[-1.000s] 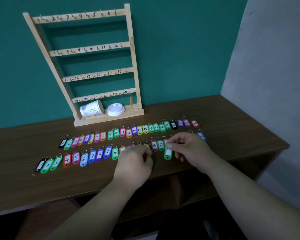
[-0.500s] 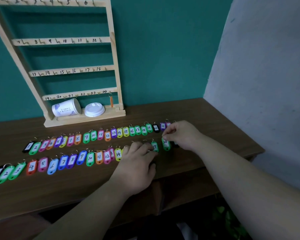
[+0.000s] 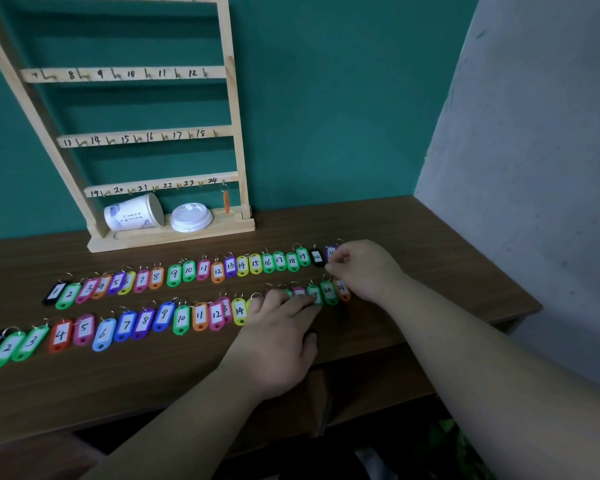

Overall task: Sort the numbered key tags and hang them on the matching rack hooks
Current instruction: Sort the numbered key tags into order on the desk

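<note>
Left hand (image 3: 278,337) lies flat, fingers pressing the front-row tags (image 3: 328,292) under its tips, prob to keep 'em in order. Right hand (image 3: 364,270) pinches purple tag 21 (image 3: 330,252) at its fingertips.

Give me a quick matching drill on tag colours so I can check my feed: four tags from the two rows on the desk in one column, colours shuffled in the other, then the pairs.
Tags
1. near-row tag 4
2. near-row tag 6
3. near-row tag 14
4. far-row tag 20

Colours
A. black
B. yellow
C. red
D. light blue

Pairs: 1-C, 2-D, 3-B, 4-A.
</note>
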